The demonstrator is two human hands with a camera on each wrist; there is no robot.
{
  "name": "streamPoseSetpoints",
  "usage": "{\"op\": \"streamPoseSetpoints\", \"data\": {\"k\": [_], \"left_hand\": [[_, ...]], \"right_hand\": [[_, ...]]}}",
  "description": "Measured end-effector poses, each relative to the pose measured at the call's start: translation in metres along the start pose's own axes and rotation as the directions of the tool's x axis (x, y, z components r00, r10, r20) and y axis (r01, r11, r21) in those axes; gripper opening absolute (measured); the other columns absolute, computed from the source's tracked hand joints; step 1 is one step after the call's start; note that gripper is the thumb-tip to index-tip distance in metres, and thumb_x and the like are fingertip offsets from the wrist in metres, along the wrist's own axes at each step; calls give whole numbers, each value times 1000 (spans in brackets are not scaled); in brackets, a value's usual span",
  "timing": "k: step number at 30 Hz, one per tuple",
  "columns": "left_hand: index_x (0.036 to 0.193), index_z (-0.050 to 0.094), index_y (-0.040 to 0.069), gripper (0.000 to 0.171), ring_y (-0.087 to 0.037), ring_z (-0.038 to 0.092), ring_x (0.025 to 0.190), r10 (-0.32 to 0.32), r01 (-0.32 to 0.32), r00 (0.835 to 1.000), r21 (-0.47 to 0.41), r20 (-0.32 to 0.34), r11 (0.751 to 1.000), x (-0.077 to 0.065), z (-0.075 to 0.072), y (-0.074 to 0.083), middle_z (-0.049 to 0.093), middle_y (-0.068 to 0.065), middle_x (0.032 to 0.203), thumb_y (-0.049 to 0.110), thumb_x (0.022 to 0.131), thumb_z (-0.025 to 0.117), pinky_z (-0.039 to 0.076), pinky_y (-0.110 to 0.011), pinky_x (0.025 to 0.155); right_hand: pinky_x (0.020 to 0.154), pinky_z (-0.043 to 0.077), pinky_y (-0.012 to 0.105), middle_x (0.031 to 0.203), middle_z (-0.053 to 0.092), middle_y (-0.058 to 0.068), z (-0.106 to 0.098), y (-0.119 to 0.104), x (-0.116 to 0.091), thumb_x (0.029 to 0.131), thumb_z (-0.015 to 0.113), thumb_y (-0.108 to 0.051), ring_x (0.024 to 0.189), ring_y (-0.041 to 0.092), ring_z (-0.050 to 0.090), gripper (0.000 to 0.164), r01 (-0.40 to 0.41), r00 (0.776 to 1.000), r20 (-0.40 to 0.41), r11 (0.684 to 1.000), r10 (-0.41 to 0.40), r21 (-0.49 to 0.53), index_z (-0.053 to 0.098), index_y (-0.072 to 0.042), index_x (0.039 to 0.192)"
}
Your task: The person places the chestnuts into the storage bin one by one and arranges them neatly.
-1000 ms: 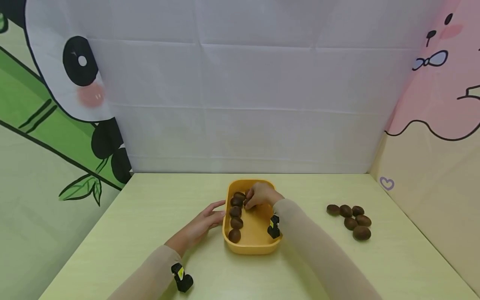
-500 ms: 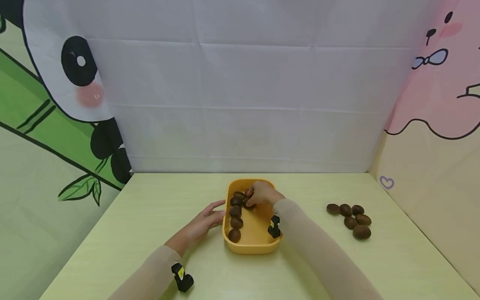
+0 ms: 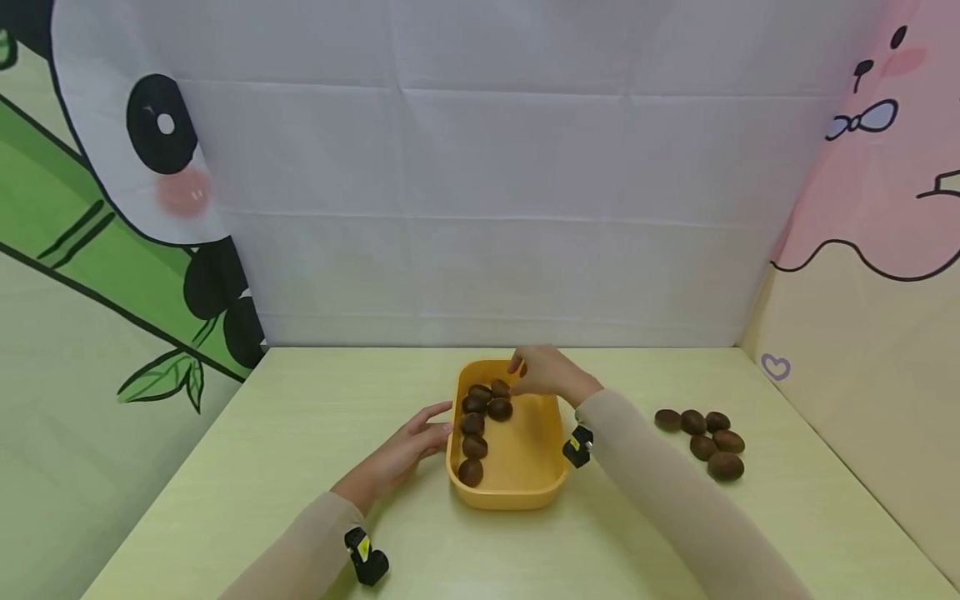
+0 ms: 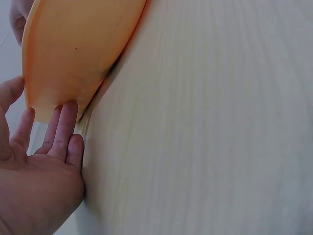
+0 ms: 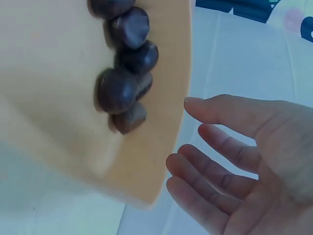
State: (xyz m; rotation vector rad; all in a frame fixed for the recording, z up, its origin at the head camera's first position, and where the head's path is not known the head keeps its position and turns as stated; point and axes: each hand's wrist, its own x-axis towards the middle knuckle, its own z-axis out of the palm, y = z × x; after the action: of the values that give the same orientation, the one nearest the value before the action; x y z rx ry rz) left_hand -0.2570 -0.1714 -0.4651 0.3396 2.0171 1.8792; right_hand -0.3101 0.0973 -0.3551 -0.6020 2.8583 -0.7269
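A yellow tray (image 3: 525,467) with raised walls stands on the table and holds several brown chestnuts (image 3: 473,424), most in a column along its left wall. One chestnut (image 3: 499,408) lies beside that column, with another just behind it. My left hand (image 3: 401,457) touches the tray's left wall with its fingers extended, as the left wrist view (image 4: 44,181) also shows. Over the tray's back right part hovers my right hand (image 3: 553,372). In the right wrist view its loosely bent fingers (image 5: 215,147) hold nothing.
On the right of the table (image 3: 615,533) lies a loose group of several chestnuts (image 3: 703,447). A white cloth (image 3: 495,208) hangs behind the table's back edge, with cartoon-printed panels on both sides. Each sleeve carries a small black wrist device (image 3: 578,446).
My right hand has let go of a chestnut in the tray, leaving it beside the column, and has risen back and to the right. The left hand stays at the tray wall.
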Motion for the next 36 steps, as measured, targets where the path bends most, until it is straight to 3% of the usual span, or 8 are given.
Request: {"op": "streamPoseSetpoints", "data": {"k": [10, 20, 28, 36], "left_hand": [[156, 32, 15, 62, -30, 57, 123, -9, 9, 1000, 7, -15, 1000, 1, -1, -1, 56, -18, 139, 34, 103, 58, 28, -53, 115], [156, 32, 16, 61, -30, 57, 123, -16, 16, 1000, 1, -19, 1000, 1, 0, 0, 56, -17, 139, 33, 103, 58, 26, -53, 116], [156, 32, 16, 60, -30, 57, 122, -17, 17, 1000, -6, -23, 1000, 3, 0, -2, 57, -16, 139, 31, 103, 57, 26, -53, 116], [156, 31, 16, 61, -31, 57, 123, -11, 10, 1000, 0, -16, 1000, 4, 0, -4, 57, -17, 139, 33, 103, 57, 26, -54, 115]], "right_hand": [[84, 55, 45, 111, 66, 14, -32, 43, -30, 89, 77, -19, 102, 31, 62, 33, -38, 999, -5, 999, 38, 23, 67, -4, 117], [85, 53, 48, 109, 66, 16, -53, 111, -67, 89, 76, -22, 102, 33, 62, 37, -131, 991, -9, 990, 132, 54, 66, -1, 118], [86, 51, 53, 108, 67, 18, -58, 166, -101, 90, 75, -22, 99, 35, 63, 43, -182, 983, -16, 983, 183, 29, 64, 5, 120], [87, 50, 56, 108, 67, 23, -52, 195, -116, 88, 76, -20, 101, 41, 62, 43, -212, 977, -5, 977, 212, 19, 65, 7, 119]]}}
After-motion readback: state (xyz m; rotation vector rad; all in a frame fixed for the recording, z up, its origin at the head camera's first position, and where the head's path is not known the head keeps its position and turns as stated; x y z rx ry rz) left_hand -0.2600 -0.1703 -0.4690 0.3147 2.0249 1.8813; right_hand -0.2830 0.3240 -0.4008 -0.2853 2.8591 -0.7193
